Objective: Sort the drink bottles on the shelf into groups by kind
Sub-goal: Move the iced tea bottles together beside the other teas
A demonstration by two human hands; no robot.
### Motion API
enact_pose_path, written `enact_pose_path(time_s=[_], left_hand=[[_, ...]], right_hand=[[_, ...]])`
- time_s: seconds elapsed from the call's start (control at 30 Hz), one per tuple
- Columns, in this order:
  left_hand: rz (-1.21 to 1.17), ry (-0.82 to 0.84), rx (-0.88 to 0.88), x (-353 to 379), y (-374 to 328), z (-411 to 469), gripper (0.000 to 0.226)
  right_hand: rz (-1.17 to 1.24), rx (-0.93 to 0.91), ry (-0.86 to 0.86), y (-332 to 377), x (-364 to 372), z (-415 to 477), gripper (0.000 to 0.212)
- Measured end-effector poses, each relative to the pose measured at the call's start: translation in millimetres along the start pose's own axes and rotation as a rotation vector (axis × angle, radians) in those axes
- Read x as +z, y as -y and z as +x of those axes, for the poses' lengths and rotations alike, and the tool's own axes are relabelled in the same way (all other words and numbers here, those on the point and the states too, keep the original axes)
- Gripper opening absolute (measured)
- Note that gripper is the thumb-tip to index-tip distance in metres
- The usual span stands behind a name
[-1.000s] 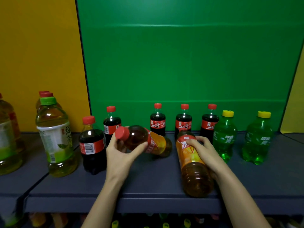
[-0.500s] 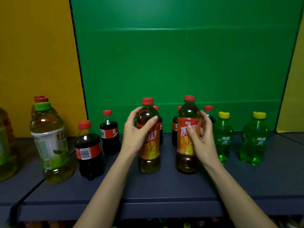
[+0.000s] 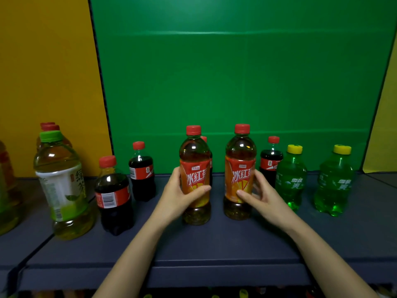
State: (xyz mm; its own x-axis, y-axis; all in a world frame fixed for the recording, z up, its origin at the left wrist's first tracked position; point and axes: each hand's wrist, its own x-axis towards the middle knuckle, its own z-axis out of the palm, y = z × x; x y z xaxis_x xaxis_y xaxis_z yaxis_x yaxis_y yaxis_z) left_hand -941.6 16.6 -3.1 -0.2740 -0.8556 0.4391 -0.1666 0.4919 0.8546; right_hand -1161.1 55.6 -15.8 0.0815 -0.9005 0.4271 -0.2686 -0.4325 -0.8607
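Two iced red tea bottles with red caps and orange labels stand upright side by side at the middle of the dark blue shelf point(image 3: 214, 244). My left hand point(image 3: 178, 196) is wrapped around the left tea bottle point(image 3: 194, 166). My right hand point(image 3: 261, 194) holds the right tea bottle point(image 3: 240, 162), thumb on its label. Small cola bottles stand behind and beside them: one at the front left point(image 3: 112, 194), one further back point(image 3: 141, 171), one right of the teas point(image 3: 271, 162). Another is mostly hidden behind the left tea. Two green soda bottles point(image 3: 291, 179) point(image 3: 334, 181) with yellow caps stand at the right.
A large green tea bottle point(image 3: 62, 186) with a green cap stands at the left, with red-capped bottles behind it and another large bottle point(image 3: 6, 190) at the frame's edge. A green back panel point(image 3: 236, 82) and yellow side panels close the shelf. More bottles show dimly below.
Both tea bottles went from lying tilted on the shelf to standing upright. My hands have slid down their labels and the bottles now rest on the shelf, slightly further apart.
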Motion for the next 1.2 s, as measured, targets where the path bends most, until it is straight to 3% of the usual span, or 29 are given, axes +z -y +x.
enact_pose_path(time_s=[0.43, 0.67, 0.83, 1.2], left_hand=[[0.033, 0.061, -0.088, 0.1, 9.7, 5.6, 0.059], [-0.004, -0.081, -0.088, 5.7, -1.0, 16.4, 0.065], [-0.011, -0.137, -0.062, 11.6, 2.1, 18.0, 0.061], [-0.006, -0.26, 0.124, 17.6, -24.7, -16.0, 0.065]], right_hand=[[-0.049, 0.107, -0.037, -9.0, 0.6, -4.2, 0.054], [-0.032, 0.11, -0.151, 13.4, 6.5, 15.0, 0.083], [-0.057, 0.088, -0.25, 11.4, 21.7, 19.0, 0.057], [-0.082, -0.078, -0.387, 29.0, 25.5, -11.3, 0.063]])
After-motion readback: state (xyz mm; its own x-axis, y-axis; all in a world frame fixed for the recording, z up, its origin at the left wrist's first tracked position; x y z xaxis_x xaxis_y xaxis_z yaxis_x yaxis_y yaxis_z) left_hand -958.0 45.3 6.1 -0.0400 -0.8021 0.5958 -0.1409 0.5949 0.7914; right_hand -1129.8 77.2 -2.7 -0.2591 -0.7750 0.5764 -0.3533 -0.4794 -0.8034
